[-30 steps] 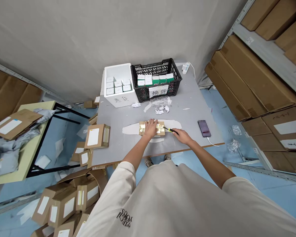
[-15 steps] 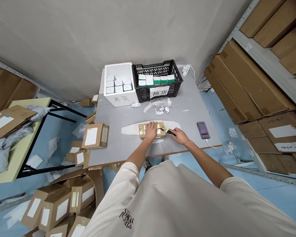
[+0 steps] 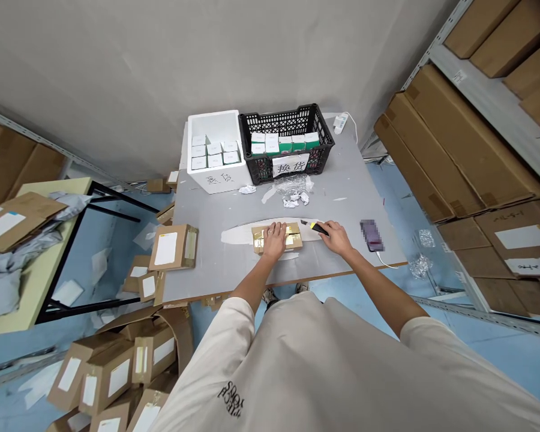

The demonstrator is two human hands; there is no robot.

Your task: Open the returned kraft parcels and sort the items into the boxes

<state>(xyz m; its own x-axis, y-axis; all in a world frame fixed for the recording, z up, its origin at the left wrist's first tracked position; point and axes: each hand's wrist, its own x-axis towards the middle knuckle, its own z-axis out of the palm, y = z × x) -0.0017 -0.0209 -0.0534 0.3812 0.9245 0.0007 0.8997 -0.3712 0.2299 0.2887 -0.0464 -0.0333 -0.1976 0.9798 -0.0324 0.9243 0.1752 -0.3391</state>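
Note:
A small brown cardboard parcel (image 3: 293,236) wrapped in shiny tape lies in the middle of the grey table (image 3: 342,180). My left hand (image 3: 275,238) lies flat on top of it, fingers spread. Just to its right, my right hand (image 3: 337,236) is closed on a yellow and black utility knife (image 3: 315,226). The blade points left and sits a little off the parcel's right end.
A white foam box (image 3: 216,177) and a black plastic crate (image 3: 288,120) with small boxes stand at the table's back. Crumpled plastic wrap (image 3: 292,189) lies before them. A labelled parcel (image 3: 174,246) sits at the left edge, a phone (image 3: 371,235) at the right. Parcels litter the floor; shelves stand right.
My right hand has drawn the knife away from the parcel's right end, up and to the right. My left hand stays pressed on the parcel.

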